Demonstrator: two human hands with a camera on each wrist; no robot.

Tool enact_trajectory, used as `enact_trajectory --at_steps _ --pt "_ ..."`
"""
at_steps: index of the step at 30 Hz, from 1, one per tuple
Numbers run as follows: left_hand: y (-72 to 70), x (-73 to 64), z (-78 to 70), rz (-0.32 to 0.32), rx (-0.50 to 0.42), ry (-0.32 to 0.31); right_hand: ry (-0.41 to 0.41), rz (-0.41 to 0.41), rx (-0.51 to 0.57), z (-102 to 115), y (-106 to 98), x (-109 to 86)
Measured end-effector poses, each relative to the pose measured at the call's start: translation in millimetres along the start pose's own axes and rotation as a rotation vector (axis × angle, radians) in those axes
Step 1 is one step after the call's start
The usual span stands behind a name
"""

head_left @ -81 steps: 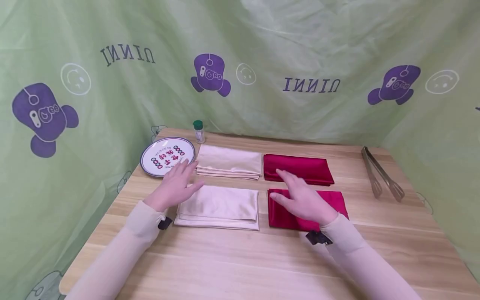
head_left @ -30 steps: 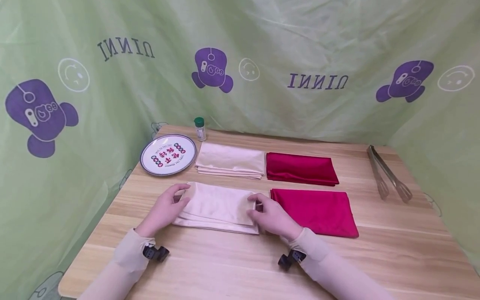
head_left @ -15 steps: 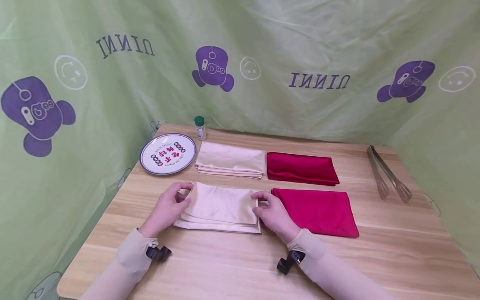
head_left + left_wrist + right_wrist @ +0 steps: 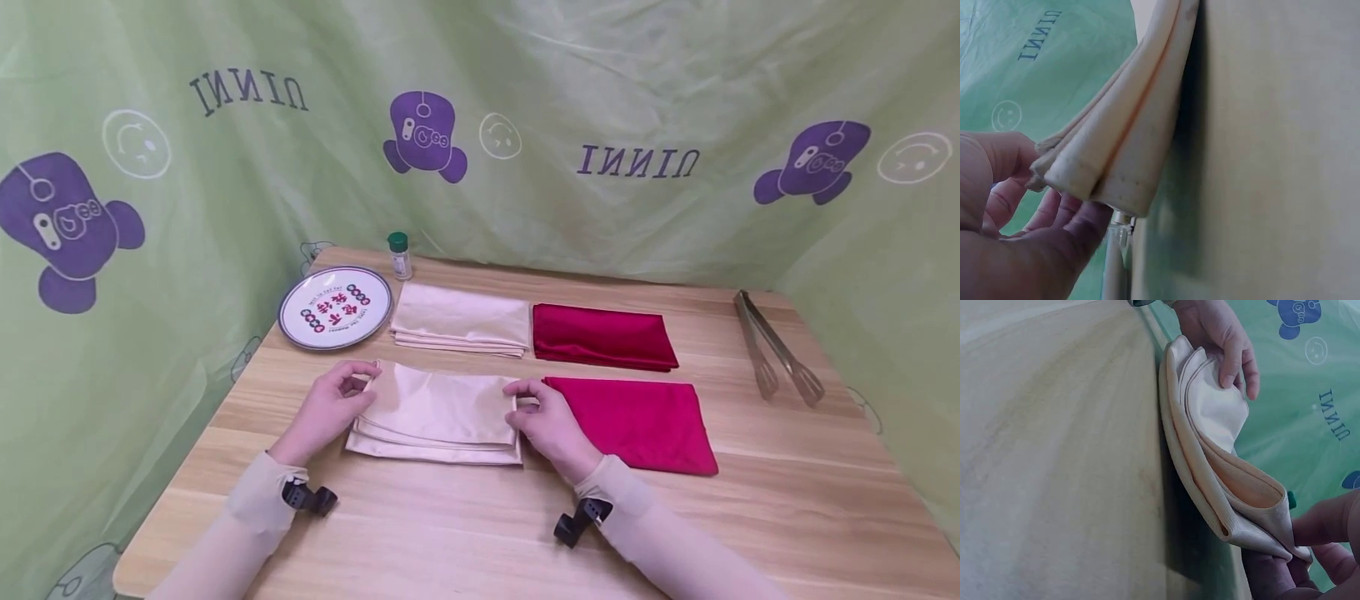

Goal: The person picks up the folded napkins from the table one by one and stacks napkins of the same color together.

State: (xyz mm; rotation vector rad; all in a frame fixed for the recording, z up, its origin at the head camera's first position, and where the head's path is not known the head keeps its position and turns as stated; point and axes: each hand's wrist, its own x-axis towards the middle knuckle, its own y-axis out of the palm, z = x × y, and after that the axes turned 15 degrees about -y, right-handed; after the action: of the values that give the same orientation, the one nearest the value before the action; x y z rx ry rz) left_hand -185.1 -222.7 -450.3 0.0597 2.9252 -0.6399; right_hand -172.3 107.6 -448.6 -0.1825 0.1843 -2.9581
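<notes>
A folded cream satin cloth (image 4: 442,410) lies near the front of the table, its layers fanned along the near edge. My left hand (image 4: 322,410) pinches its left end between thumb and fingers. At the opposite end my right hand (image 4: 553,427) holds the right edge the same way. Seen from the right wrist, the layered cloth (image 4: 1129,137) sags between the hands with both ends bent upward, and a dark shadow shows beneath it. Just right of my right hand lies a folded crimson cloth (image 4: 636,427).
Behind are a second folded cream cloth (image 4: 461,318) and a dark red one (image 4: 604,335). A printed plate (image 4: 336,308) and a green-capped shaker bottle (image 4: 401,257) stand at the back left. Metal tongs (image 4: 776,350) lie far right. A green curtain (image 4: 615,75) borders the wooden table (image 4: 420,533).
Both hands came down and inward from above the cloths onto the front cream cloth and took hold of its ends. Lately the left end has lifted slightly and the layers have shifted.
</notes>
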Motion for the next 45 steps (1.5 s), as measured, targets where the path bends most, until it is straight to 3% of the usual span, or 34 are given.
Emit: enact_trajectory --at_steps 6,11,20,26,30,38,45 --pt "-5.1 8.2 -10.8 -0.002 -0.019 -0.004 -0.013 -0.014 -0.034 6 -6 10.4" --pt "-9.3 22.9 -22.3 -0.005 -0.033 0.012 -0.034 -0.029 -0.038 15 -15 28.2" --pt "-11.0 62.2 -54.3 -0.069 -0.024 0.004 -0.156 -0.089 -0.101 39 -28 76.1" --pt "-6.2 94.9 -67.7 -0.131 0.014 0.035 -0.123 -0.120 -0.164 38 -31 105.8" --pt "-1.5 114.9 -71.8 -0.156 0.049 0.057 -0.096 -0.136 -0.192 32 -33 124.6" --pt "8.0 144.3 -72.7 -0.167 0.075 0.010 -0.056 -0.150 -0.181 17 -37 152.4" --pt "12.3 155.0 -64.5 -0.169 0.065 -0.018 -0.045 -0.029 -0.311 2 -41 158.4"
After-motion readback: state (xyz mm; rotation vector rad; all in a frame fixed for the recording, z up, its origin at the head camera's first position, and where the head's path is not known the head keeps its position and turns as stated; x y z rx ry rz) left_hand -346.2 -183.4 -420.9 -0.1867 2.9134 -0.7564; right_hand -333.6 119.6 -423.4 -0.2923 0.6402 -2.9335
